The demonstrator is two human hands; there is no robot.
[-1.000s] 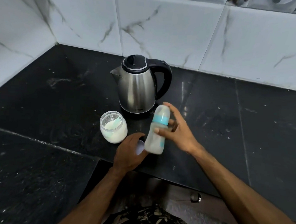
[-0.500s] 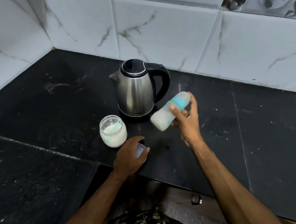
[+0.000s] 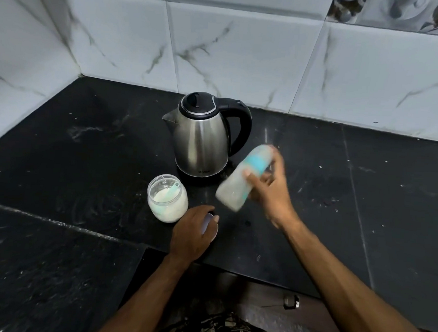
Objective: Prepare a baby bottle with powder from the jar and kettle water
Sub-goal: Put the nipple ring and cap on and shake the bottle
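Head cam: right hand [image 3: 270, 192] gripped capped baby bottle [image 3: 242, 179], tilted, milky, blurred. Judged mixing step. Left hand [image 3: 192, 234] curled over lid [image 3: 210, 227] beside open jar [image 3: 167, 198]. Next: reclose jar, w/ lid aligned.

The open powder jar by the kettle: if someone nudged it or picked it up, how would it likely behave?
The powder jar looks squat and wide, standing upright on the counter, so it probably slides rather than tips. It seems over half full, so likely bottom-heavy. It has no lid on and a scoop leans inside, so a tilted lift could spill powder.
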